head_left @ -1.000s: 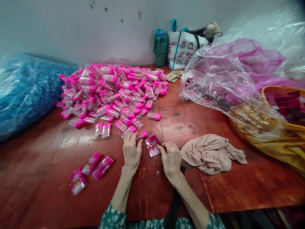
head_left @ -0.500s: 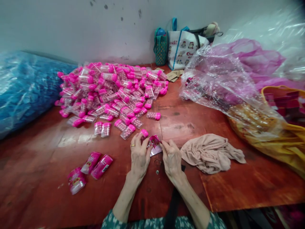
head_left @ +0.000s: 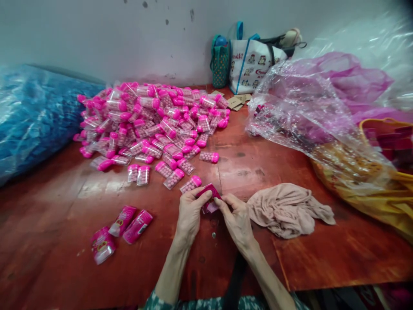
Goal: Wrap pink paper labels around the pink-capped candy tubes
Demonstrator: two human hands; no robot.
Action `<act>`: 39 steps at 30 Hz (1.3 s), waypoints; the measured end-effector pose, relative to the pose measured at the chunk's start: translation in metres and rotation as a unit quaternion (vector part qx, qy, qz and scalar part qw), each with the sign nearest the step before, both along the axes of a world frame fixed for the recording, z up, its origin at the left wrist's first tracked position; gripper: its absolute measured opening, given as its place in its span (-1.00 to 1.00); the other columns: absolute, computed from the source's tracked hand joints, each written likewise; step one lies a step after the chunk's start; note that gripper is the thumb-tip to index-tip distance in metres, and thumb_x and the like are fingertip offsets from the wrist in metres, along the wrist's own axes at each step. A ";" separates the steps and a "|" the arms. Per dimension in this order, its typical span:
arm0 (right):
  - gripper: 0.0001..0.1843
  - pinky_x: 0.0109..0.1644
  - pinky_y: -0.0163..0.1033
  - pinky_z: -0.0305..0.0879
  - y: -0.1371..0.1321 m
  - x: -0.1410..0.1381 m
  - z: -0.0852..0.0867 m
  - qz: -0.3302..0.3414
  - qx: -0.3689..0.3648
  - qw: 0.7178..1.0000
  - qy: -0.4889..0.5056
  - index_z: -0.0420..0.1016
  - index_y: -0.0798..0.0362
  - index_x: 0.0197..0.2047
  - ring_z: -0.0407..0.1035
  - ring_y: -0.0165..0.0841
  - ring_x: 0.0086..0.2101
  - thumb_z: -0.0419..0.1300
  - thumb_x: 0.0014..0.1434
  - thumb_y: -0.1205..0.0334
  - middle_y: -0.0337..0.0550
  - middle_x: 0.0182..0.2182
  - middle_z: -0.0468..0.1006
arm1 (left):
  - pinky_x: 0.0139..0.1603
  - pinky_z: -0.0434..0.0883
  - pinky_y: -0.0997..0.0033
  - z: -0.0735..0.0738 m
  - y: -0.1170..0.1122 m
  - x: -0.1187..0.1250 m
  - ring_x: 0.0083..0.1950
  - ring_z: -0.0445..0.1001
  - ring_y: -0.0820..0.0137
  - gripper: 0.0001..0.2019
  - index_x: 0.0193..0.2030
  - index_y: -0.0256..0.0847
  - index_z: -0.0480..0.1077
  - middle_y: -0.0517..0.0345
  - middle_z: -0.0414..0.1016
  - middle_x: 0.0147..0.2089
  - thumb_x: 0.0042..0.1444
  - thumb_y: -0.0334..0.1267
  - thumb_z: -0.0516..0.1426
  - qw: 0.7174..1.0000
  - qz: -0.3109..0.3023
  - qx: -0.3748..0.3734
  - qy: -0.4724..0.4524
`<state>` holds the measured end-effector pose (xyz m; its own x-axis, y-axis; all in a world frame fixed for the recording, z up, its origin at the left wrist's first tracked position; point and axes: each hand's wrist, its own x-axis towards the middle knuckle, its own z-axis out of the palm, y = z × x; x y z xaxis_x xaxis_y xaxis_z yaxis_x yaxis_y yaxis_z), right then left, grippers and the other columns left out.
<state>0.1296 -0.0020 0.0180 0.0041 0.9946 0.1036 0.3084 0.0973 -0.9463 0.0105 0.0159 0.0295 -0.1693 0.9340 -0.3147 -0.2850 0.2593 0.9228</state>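
My left hand (head_left: 190,213) and my right hand (head_left: 237,217) are close together over the red wooden table (head_left: 251,172), and both pinch a small pink printed sleeve (head_left: 209,194) held between their fingertips. A clear candy box with a pink cap (head_left: 191,184) lies just beyond my left hand. Behind it rises a big heap of the same pink-capped boxes (head_left: 151,122). Three boxes wrapped in pink sleeves (head_left: 121,228) lie to the left of my left hand.
A crumpled beige cloth (head_left: 287,211) lies right of my hands. Clear and pink plastic bags (head_left: 309,107) and a yellow sack (head_left: 383,189) fill the right side. A blue plastic bag (head_left: 35,116) lies at the left. Tote bags (head_left: 248,64) stand against the wall.
My left hand has left the loose box near the heap and joined my right hand on the pink sleeve. The sleeve, which lay flat, is now raised between both hands.
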 end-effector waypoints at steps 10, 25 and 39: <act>-0.74 -0.44 -0.38 0.19 -0.007 -0.008 0.002 0.054 -0.022 0.998 0.007 0.44 0.11 -0.48 0.32 -0.42 -0.52 0.07 0.19 0.21 -0.26 -0.56 0.45 | -0.53 0.34 0.60 0.002 -0.008 0.002 -0.57 0.38 0.56 -0.89 -0.46 -0.27 0.54 0.21 0.52 -0.55 -0.23 -0.38 0.30 0.996 0.055 -0.010 -0.065; -0.70 -0.46 -0.36 0.13 -0.012 -0.022 0.012 0.039 0.010 0.998 -0.042 0.36 0.08 -0.51 0.27 -0.42 -0.52 0.03 0.22 0.18 -0.24 -0.56 0.38 | -0.53 0.32 0.53 0.002 -0.012 -0.011 -0.59 0.34 0.53 -0.84 -0.58 -0.34 0.45 0.21 0.41 -0.63 -0.32 -0.34 0.33 0.990 0.066 -0.047 -0.116; -0.65 -0.39 -0.32 0.13 -0.009 -0.021 0.002 0.028 0.035 0.996 -0.078 0.39 0.08 -0.51 0.26 -0.38 -0.49 -0.04 0.26 0.23 -0.20 -0.55 0.39 | -0.28 0.39 0.47 -0.004 -0.019 -0.018 -0.33 0.47 0.44 -0.54 -0.12 -0.22 0.36 0.20 0.50 -0.32 -0.24 -0.40 0.31 0.997 0.077 0.017 -0.003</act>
